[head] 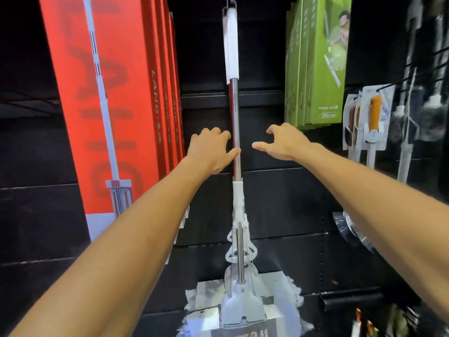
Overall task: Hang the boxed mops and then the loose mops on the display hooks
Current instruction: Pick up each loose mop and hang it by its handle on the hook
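Observation:
A loose mop (235,105) hangs upright in the middle of the dark display wall, its white grip on a hook (230,2) at the top. Its steel pole runs down to a grey-white mop head (240,305) at the bottom. My left hand (209,152) is just left of the pole with loosely curled fingers, and only the thumb tip touches the steel. My right hand (284,142) hovers to the right of the pole, fingers spread, a gap between thumb and pole. Several red boxed mops (109,93) hang on the left and green boxed mops (320,64) on the upper right.
Packaged brushes (374,117) hang on hooks at the right, with more blurred hanging goods beyond them. A grey brush-like item (349,229) sticks out low at the right. Black shelf panels (279,203) form the wall behind the mop.

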